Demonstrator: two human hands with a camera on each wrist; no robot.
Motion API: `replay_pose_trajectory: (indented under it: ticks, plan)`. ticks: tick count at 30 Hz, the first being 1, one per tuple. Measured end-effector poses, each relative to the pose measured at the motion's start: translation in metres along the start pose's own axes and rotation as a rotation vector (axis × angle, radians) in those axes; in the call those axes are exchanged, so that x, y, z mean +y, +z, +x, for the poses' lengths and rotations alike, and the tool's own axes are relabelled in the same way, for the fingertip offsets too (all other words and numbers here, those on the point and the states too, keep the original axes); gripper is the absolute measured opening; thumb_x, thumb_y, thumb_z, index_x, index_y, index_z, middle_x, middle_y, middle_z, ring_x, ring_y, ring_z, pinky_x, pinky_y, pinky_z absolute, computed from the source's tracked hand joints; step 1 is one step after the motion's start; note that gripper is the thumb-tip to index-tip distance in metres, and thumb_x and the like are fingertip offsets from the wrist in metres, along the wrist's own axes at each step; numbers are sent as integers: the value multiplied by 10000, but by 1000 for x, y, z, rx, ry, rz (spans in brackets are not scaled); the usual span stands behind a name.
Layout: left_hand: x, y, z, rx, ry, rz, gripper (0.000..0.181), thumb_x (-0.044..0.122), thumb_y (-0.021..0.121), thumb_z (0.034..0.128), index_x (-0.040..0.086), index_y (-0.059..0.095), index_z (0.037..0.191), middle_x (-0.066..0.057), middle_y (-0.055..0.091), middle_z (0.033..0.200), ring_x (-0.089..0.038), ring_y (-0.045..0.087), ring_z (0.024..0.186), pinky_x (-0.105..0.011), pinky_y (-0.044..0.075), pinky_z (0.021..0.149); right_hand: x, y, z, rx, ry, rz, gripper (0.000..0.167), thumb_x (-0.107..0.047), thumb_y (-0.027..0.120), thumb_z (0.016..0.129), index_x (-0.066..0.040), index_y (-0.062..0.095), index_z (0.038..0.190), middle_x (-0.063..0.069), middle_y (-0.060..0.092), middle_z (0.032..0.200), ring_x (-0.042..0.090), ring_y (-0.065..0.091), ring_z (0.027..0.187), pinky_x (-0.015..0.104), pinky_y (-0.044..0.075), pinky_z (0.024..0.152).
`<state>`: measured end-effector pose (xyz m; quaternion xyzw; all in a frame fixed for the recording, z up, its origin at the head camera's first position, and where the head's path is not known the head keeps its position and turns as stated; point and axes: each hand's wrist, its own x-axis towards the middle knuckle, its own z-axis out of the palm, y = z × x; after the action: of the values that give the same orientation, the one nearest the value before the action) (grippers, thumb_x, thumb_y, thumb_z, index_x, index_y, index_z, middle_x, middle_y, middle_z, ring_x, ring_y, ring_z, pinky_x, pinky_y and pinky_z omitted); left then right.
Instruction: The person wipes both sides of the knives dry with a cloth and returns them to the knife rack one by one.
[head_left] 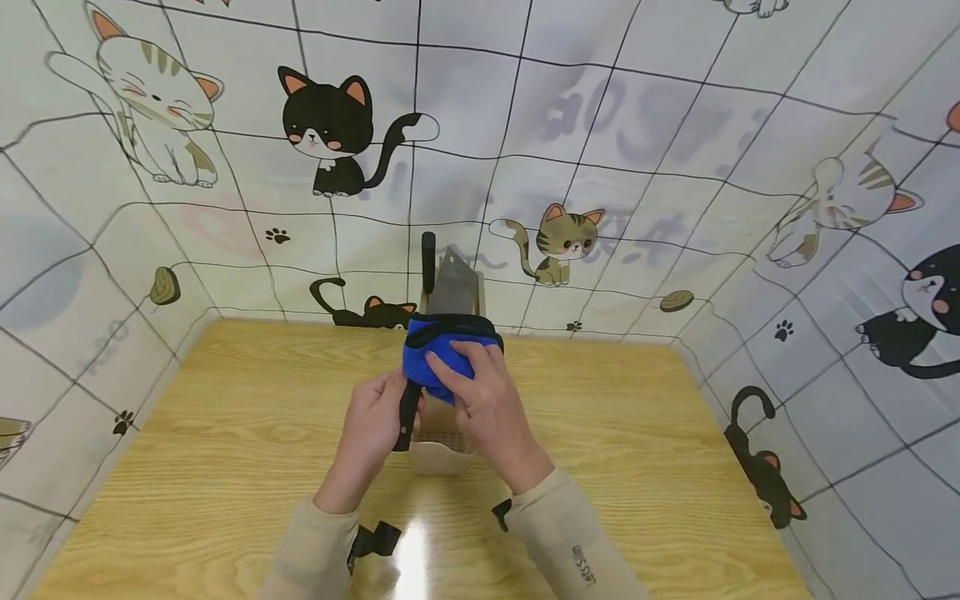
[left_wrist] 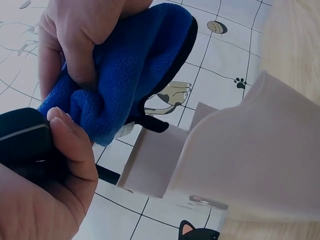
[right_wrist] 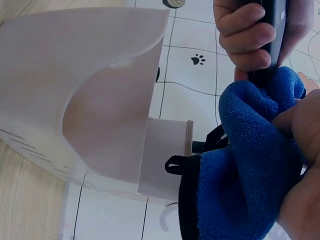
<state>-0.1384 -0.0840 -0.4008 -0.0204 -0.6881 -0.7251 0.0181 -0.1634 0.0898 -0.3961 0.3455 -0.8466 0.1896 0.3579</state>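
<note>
My left hand (head_left: 372,425) grips a black handle (head_left: 407,417), its fingers curled round it. A blue cloth (head_left: 427,367) with black edging is bunched just above that handle, hiding whatever the handle belongs to. My right hand (head_left: 487,400) holds the cloth from the right, fingers spread over it. In the right wrist view, the cloth (right_wrist: 250,150) touches the end of the handle (right_wrist: 272,40). The left wrist view shows the left thumb (left_wrist: 70,140) against the handle (left_wrist: 25,140), beside the cloth (left_wrist: 120,70).
Beneath and behind the hands stands a pale holder (head_left: 441,458). A wide grey blade (head_left: 454,283) and another black handle (head_left: 428,262) rise at its back. The wooden table (head_left: 262,417) meets a cat-patterned sheet (head_left: 465,183) behind and at both sides.
</note>
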Motion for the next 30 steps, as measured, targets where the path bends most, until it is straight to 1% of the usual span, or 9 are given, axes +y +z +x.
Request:
replay_pose_trajectory:
  ticks: [3, 6, 10, 13, 20, 24, 30]
  plan:
    - [0, -1, -1, -16, -12, 16, 458, 206, 395, 1125, -58, 662, 864, -79, 622, 694, -176, 596, 524, -288, 473, 495, 1, -1, 0, 2, 27, 12, 479, 111, 733, 840, -146, 765, 1244, 185, 641, 1240, 357, 588, 1057, 453, 566, 921]
    - [-1, -1, -3, -27, -15, 38, 471, 231, 406, 1129, -61, 674, 875, -77, 623, 689, -178, 596, 519, -285, 462, 498, 4, -3, 0, -3, 58, 14, 463, 101, 725, 863, -142, 760, 1255, 181, 640, 1247, 355, 586, 1065, 454, 566, 926]
    - [-3, 0, -5, -49, 15, 78, 475, 256, 436, 1126, -54, 665, 848, -71, 606, 656, -174, 591, 516, -273, 436, 491, 11, -3, 1, -21, 105, 24, 446, 91, 697, 898, -141, 751, 1275, 172, 641, 1260, 358, 584, 1103, 468, 557, 952]
    - [-4, 0, -7, -66, 38, 101, 447, 261, 473, 1117, -42, 660, 847, -67, 595, 655, -175, 586, 516, -266, 427, 484, 16, -5, 3, -32, 119, 29, 441, 95, 677, 909, -134, 749, 1279, 176, 646, 1260, 366, 587, 1101, 479, 552, 954]
    - [-4, -1, -11, -128, 66, 143, 411, 273, 526, 1099, -24, 645, 841, -71, 591, 692, -233, 594, 536, -271, 480, 507, 27, -11, 13, -30, 156, -6, 428, 102, 650, 920, -117, 749, 1275, 196, 648, 1240, 382, 576, 1064, 479, 544, 924]
    - [-4, -1, -12, -142, 78, 146, 406, 271, 523, 1100, -21, 640, 844, -74, 591, 704, -227, 590, 539, -274, 491, 523, 33, -12, 17, -31, 170, -6, 410, 94, 624, 939, -106, 748, 1274, 210, 649, 1230, 389, 571, 1053, 485, 538, 926]
    - [-3, -2, -14, -149, 85, 160, 397, 256, 517, 1102, -18, 639, 843, -81, 592, 705, -249, 584, 545, -272, 483, 526, 39, -9, 19, -20, 186, 6, 405, 93, 586, 950, -78, 736, 1285, 230, 646, 1223, 413, 586, 1065, 506, 532, 937]
